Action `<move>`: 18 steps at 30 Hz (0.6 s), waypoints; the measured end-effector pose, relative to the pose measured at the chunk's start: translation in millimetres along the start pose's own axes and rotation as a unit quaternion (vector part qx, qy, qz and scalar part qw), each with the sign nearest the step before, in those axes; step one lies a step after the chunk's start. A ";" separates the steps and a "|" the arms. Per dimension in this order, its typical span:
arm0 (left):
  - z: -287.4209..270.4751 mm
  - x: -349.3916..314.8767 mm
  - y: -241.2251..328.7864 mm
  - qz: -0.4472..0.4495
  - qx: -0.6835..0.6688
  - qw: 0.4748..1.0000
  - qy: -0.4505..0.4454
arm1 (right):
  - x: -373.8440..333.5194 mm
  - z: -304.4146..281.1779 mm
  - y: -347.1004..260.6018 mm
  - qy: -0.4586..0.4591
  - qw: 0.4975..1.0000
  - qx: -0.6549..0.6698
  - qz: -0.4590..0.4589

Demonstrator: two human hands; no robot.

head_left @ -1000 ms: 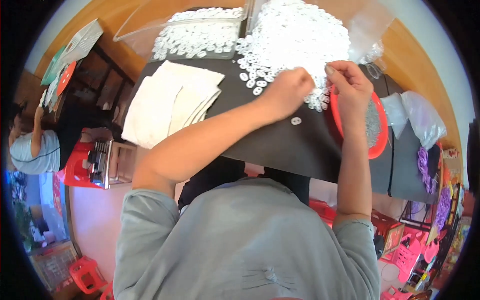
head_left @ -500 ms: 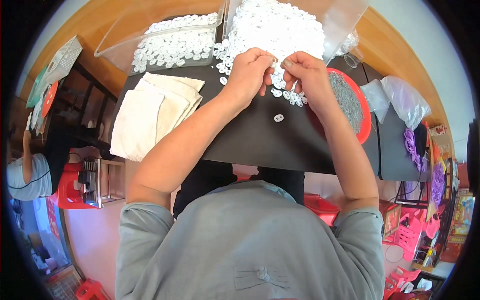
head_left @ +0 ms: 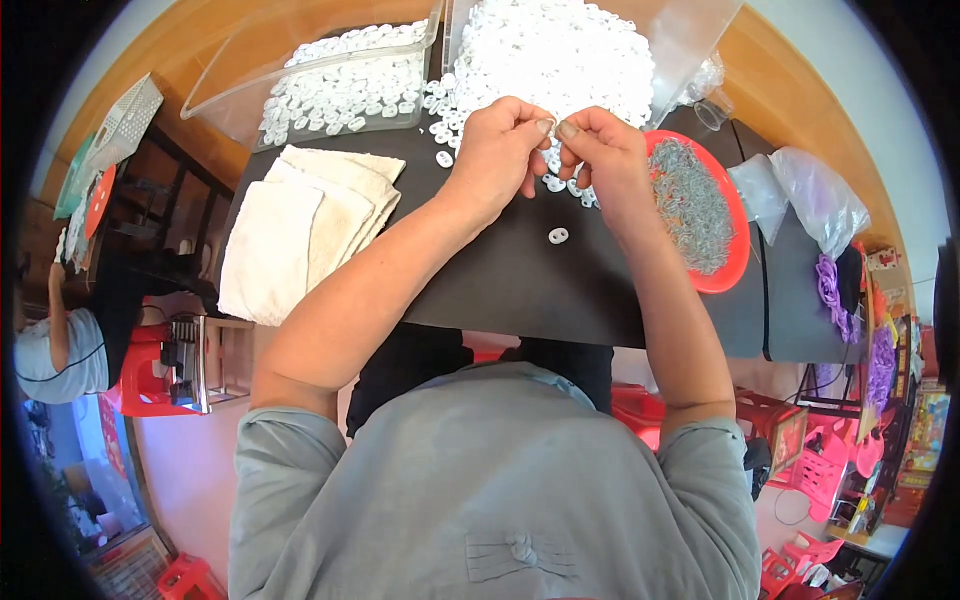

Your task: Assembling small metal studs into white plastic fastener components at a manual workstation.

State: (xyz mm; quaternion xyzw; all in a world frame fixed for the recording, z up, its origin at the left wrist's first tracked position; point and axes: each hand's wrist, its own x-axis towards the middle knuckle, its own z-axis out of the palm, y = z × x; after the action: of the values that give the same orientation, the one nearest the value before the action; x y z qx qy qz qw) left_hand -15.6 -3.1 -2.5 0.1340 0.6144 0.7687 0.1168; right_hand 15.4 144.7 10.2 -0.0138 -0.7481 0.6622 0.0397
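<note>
My left hand (head_left: 500, 150) is closed above the near edge of the white pile, thumb and forefinger pinching a small white oval piece with two holes, mostly covered by the fingertips. Against it comes my right hand (head_left: 608, 155), also in a pinch; what its fingertips hold is too small to make out. Both sets of fingertips nearly touch. Behind and under them lies a big heap of white oval pieces (head_left: 555, 60), some spilling onto the dark table. One single white piece (head_left: 558, 236) lies apart, nearer to me.
Right of my right hand stands a red dish (head_left: 738, 262) full of thin grey metal bits. Folded cream cloths (head_left: 270, 235) lie at left, before a clear bin (head_left: 415, 122) of white pieces. Plastic bags (head_left: 815, 200) and a purple cord (head_left: 830, 290) are farther right. Another person (head_left: 65, 350) is at far left.
My right hand has shifted left, so its fingertips now meet those of my left hand. More of the red dish shows beside my right forearm. The left hand has stayed nearly in place.
</note>
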 end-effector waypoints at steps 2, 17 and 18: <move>0.8 0.3 -0.2 -0.004 -0.015 1.000 0.016 | -0.9 -2.7 -0.7 0.004 1.000 0.019 -0.009; 5.0 -3.3 1.9 -0.009 0.024 0.999 0.021 | 2.0 -8.3 7.2 0.005 0.984 -0.149 -0.098; 5.1 -4.1 1.4 -0.010 0.024 0.999 0.022 | 1.5 -8.3 8.7 0.004 0.984 -0.149 -0.097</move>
State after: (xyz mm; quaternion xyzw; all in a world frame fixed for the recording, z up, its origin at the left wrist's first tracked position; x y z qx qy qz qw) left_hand -10.0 -0.1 -0.4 0.1141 0.6362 0.7554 0.1076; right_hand 14.3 154.1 2.6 0.0504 -0.8360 0.5362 0.1048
